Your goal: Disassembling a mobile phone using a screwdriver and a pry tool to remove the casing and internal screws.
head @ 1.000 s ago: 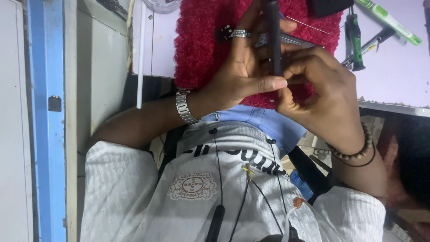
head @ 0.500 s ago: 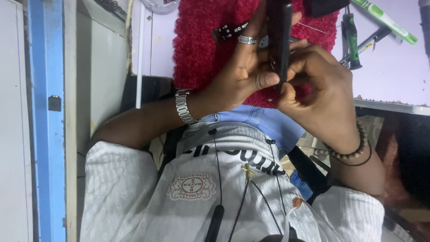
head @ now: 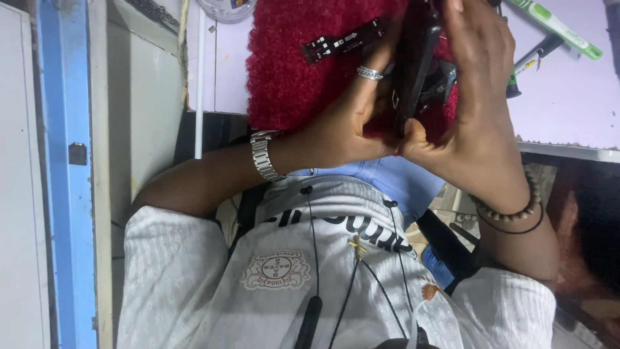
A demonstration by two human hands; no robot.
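Observation:
Both hands hold a thin black phone (head: 413, 58), seen edge-on, above a red fuzzy mat (head: 284, 77) on a pale purple tabletop (head: 568, 97). My left hand (head: 349, 123), with a ring and a metal wristwatch, grips the phone from the left. My right hand (head: 478, 103), with a bead bracelet on its wrist, wraps over the phone from the right, its thumb base pressed against the left hand. A black narrow circuit strip (head: 342, 42) lies on the mat just left of my left fingers.
A green-and-white pen-like tool (head: 555, 29) and a dark-handled tool (head: 536, 55) lie on the tabletop at upper right. A clear round container (head: 226, 8) sits at the top edge. A blue upright bar (head: 61, 174) runs down the left.
Both hands have shifted with the phone, and my right hand now covers more of it. The circuit strip on the mat shows more fully.

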